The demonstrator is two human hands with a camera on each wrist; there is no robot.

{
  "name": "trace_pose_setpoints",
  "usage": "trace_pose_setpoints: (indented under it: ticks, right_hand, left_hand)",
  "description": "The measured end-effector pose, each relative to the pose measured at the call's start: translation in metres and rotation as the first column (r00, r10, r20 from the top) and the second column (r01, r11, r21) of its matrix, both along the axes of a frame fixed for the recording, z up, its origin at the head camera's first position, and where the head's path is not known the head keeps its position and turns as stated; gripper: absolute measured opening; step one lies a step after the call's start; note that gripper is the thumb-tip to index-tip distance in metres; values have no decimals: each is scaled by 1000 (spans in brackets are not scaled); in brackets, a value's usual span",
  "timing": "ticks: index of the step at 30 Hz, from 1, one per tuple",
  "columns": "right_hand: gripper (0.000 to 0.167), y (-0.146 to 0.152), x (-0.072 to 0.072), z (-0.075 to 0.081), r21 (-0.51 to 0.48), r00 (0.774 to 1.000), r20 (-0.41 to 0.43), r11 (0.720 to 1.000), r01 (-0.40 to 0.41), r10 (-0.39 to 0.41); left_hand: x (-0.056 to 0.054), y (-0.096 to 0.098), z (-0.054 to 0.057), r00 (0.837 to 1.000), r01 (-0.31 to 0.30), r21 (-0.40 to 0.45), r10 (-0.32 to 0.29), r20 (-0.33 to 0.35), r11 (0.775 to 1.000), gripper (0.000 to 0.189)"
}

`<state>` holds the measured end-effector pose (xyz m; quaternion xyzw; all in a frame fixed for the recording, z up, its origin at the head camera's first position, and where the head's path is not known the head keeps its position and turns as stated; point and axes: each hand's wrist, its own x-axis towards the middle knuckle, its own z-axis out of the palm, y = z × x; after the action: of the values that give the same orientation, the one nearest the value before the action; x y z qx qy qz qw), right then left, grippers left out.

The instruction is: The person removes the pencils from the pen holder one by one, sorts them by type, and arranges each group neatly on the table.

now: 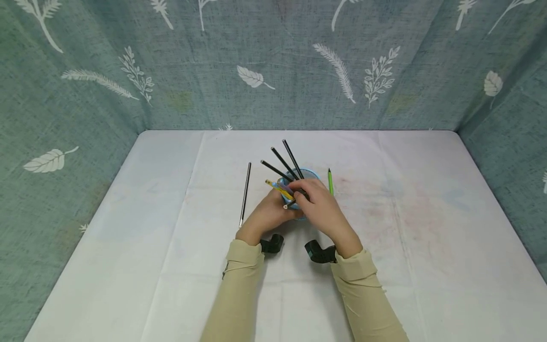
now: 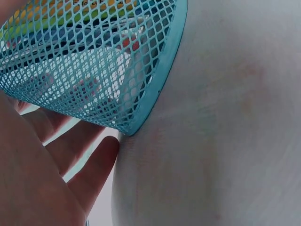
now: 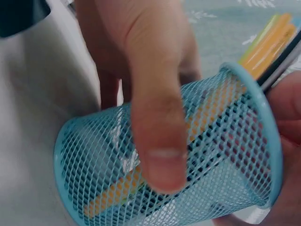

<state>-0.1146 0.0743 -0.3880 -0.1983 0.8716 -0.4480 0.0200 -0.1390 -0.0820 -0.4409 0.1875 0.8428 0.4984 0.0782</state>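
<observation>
My left hand [image 1: 272, 211] holds a light blue mesh pen cup [image 3: 207, 174], which is tilted. In the right wrist view, the left thumb lies across the cup's side. Several yellow pens [image 3: 270, 44] and dark pencils stand inside it. Over the cup's mouth, my right hand [image 1: 318, 204] pinches black pencils [image 1: 295, 159] between thumb and fingers; how many it grips is hidden. Another dark pencil end [image 1: 287, 206] pokes out below the right thumb. The left wrist view shows the cup's base rim [image 2: 164, 70] and the left fingers [image 2: 94, 174] beside the mesh.
A black pencil or stick [image 1: 245, 192] lies on the white-covered table [image 1: 427, 213] left of the cup. To the right lies a green pencil [image 1: 330, 181]. Grey-green leaf-patterned cloth [image 1: 278, 57] hangs at the back and sides. Black wrist devices [image 1: 319, 251] sit at both wrists.
</observation>
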Motion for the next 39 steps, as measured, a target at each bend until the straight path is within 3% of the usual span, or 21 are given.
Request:
trace_pose_setpoints:
  ticks: [5,10,15,18,22,35,39]
  right_hand:
    - [23,0,-2,-2,42,998,-61,999,16,-14]
    - [20,5,-3,0,62,998,-69,998,1,3]
    - [20,11,-5,-2,36,991,-105,996,-78,81]
    - [20,14,-5,-5,36,985,-122,993,-116,120]
    - [22,18,-6,-6,26,985,-98,990,-137,139]
    - [19,34,-9,-6,-58,973,-59,972,-227,224]
    - [17,33,-9,-6,-67,970,-81,970,-233,227]
  left_hand:
    - [-1,-1,0,999,23,-16,-23,-35,1000,58]
    - [-4,0,1,996,49,-7,-49,-74,999,59]
    - [-2,0,3,997,39,-9,-39,-73,999,58]
    - [5,0,13,997,46,7,-45,-56,999,56]
    - [11,1,26,997,61,24,-59,-59,998,53]
    - [10,4,31,988,121,60,-114,-106,991,53]
    - [12,5,33,996,65,48,-62,-59,997,53]
